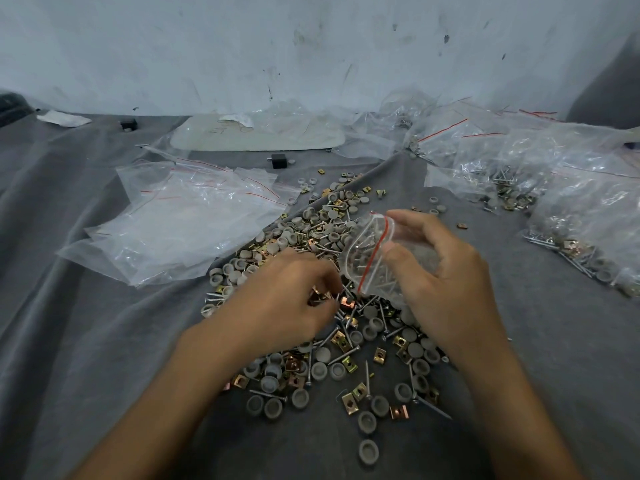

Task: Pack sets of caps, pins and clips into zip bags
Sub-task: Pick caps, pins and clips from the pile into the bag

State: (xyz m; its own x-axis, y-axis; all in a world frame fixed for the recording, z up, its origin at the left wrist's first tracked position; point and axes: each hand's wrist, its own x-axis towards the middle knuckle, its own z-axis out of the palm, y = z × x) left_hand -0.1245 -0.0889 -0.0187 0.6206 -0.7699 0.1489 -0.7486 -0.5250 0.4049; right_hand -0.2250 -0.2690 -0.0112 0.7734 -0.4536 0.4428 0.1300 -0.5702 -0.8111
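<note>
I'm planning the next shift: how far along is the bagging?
Done: several filled bags lie at the right. In hand: the right hand holds an open zip bag with pins visible inside, while the left hand pinches clips from the loose pile. Left: that large pile and the stack of empty bags at the left, so plenty to pack.

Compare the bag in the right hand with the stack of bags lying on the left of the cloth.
The held bag has pins inside; the stack of bags looks empty. The held bag is bulged and gripped above the cloth by the right hand; the stack of bags lies flat on it. Both are clear plastic with red zip lines.
</note>
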